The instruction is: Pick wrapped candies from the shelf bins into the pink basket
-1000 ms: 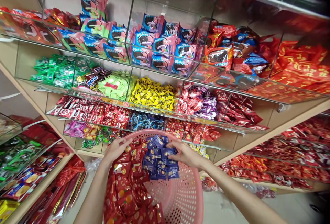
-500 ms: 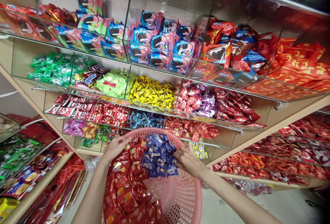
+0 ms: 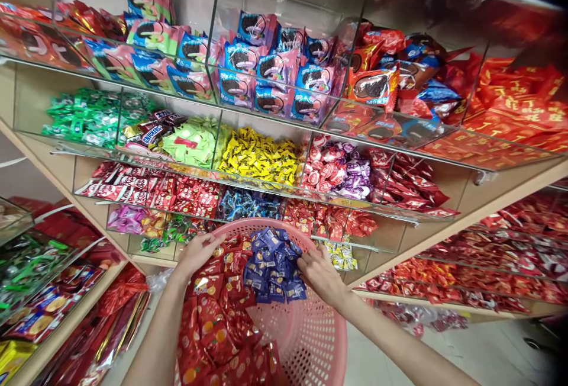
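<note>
A round pink plastic basket (image 3: 328,333) with a perforated wall is between my hands. My left hand (image 3: 198,254) is closed over its left rim, fingers beside the red packets. Across from it, my right hand (image 3: 320,272) wraps over the right rim, its fingertips inside against the blue packets. Red glossy packets (image 3: 217,333) with orange fruit prints fill the left side of the basket. Small dark blue packets (image 3: 273,264) are heaped toward the far side. The lower right of the basket shows its bare perforated bottom.
Ahead rises a tilted shelf rack with clear dividers, holding yellow-wrapped candies (image 3: 260,155), green-wrapped candies (image 3: 84,116) and blue-pink cookie packs (image 3: 273,69). More red packets (image 3: 479,261) lie on racks at right. Another stocked shelf (image 3: 57,327) stands close on the left.
The view has shifted very slightly, so the upper shelves sit a little higher and further left. Both hands keep the same places on the basket.
</note>
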Motion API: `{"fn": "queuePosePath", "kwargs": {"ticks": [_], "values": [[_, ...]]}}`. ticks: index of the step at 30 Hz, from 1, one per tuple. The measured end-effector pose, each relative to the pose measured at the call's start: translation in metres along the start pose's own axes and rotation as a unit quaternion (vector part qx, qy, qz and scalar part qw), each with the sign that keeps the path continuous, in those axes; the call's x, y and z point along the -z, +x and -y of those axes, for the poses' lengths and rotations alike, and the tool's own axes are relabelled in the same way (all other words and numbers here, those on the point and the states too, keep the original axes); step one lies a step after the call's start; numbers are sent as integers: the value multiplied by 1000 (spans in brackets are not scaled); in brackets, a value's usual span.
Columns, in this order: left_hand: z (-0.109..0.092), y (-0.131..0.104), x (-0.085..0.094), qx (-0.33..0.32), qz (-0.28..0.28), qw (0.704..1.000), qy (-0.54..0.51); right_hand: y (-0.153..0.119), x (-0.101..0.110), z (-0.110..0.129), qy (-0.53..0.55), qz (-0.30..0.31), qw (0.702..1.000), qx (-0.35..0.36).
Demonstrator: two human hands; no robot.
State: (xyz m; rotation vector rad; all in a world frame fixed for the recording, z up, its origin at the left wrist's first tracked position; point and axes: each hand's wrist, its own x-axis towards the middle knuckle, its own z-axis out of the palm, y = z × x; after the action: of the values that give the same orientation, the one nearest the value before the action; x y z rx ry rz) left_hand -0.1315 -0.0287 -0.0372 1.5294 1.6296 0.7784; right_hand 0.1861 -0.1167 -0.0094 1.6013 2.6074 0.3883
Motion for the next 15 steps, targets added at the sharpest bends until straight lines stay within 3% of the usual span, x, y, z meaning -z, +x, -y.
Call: {"fn": "queuePosePath", "kwargs": {"ticks": [10, 15], "values": [[-2, -3, 0, 15, -5, 1000, -2, 9, -4, 7, -7, -3, 1000, 1], [-3, -3, 0, 15, -2, 1000, 11, 7, 18, 2, 13, 7, 1000, -3]]}}
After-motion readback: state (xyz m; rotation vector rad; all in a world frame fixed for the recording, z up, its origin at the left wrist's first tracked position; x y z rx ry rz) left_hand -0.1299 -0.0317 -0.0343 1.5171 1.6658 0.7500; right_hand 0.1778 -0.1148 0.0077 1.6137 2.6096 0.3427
